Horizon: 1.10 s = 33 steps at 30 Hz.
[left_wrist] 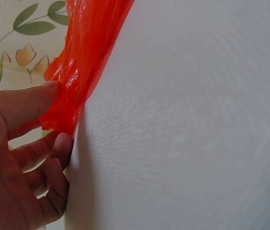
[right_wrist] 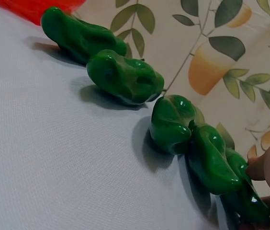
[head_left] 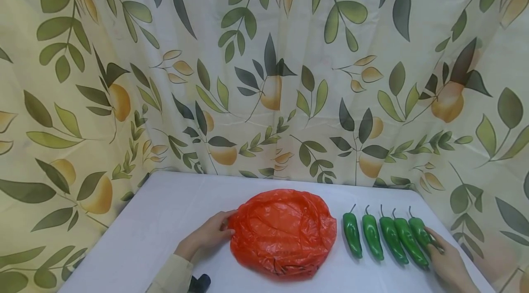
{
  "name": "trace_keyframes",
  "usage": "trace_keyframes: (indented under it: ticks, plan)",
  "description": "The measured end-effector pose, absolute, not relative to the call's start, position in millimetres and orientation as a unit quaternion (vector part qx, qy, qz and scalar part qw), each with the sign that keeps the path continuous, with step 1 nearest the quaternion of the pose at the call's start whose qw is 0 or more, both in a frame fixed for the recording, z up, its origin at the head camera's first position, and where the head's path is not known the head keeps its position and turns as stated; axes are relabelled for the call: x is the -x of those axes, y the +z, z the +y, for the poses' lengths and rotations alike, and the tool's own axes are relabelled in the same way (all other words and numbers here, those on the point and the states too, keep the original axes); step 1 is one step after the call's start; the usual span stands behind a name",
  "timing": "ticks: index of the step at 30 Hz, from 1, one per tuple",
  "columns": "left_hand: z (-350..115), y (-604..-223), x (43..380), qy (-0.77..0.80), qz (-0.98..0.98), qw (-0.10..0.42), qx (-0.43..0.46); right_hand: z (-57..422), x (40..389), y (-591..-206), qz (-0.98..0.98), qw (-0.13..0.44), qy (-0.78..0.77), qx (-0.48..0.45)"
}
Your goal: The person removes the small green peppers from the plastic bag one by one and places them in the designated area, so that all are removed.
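A crumpled red plastic bag (head_left: 285, 233) lies spread on the white table. My left hand (head_left: 211, 231) is at its left edge, and the left wrist view shows thumb and fingers pinching the bag's thin film (left_wrist: 84, 52). To the right of the bag, several green peppers (head_left: 373, 235) lie side by side in a row, stems pointing away from me. My right hand (head_left: 448, 258) holds the rightmost pepper (head_left: 418, 228) by its near end. In the right wrist view that pepper (right_wrist: 250, 203) rests against its neighbour (right_wrist: 211, 158), partly hidden behind it.
The white tabletop (head_left: 136, 233) ends at a curtain (head_left: 264, 77) printed with leaves and fruit, which surrounds it at the back and sides. A black object (head_left: 201, 283) shows beside my left sleeve (head_left: 171, 274) at the front.
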<state>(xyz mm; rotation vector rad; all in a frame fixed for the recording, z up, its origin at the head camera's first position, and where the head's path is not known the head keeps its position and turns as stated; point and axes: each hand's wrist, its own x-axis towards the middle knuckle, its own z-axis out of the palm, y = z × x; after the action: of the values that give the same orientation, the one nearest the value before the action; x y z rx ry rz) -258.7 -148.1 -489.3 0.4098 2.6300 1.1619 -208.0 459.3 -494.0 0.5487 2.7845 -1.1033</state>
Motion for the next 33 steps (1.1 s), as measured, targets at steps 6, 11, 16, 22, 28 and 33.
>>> trace_keyframes:
  ticks: [6, 11, 16, 22, 28, 33]
  plan:
    - [-148.2, -489.2, 258.3, 0.401, 0.898, 0.117, -0.14, 456.2, 206.6, -488.3, 0.917, 0.053, -0.352, -0.177]
    - [-148.1, -489.5, 258.6, 0.404, 0.896, 0.12, -0.137, 456.2, 204.0, -481.7, 0.934, 0.054, -0.318, -0.154]
    - [-148.0, -490.9, 259.2, 0.406, 0.896, 0.123, -0.134, 456.1, 201.6, -477.9, 0.939, 0.054, -0.303, -0.153]
    - [-148.3, -492.2, 259.3, 0.403, 0.897, 0.122, -0.134, 454.1, 201.0, -475.5, 0.937, 0.035, -0.301, -0.173]
    - [-148.4, -491.4, 258.3, 0.404, 0.897, 0.121, -0.133, 454.4, 202.3, -472.7, 0.935, 0.032, -0.308, -0.174]
    - [-148.6, -490.7, 258.2, 0.407, 0.896, 0.12, -0.132, 454.2, 204.5, -470.3, 0.947, -0.002, -0.285, -0.148]
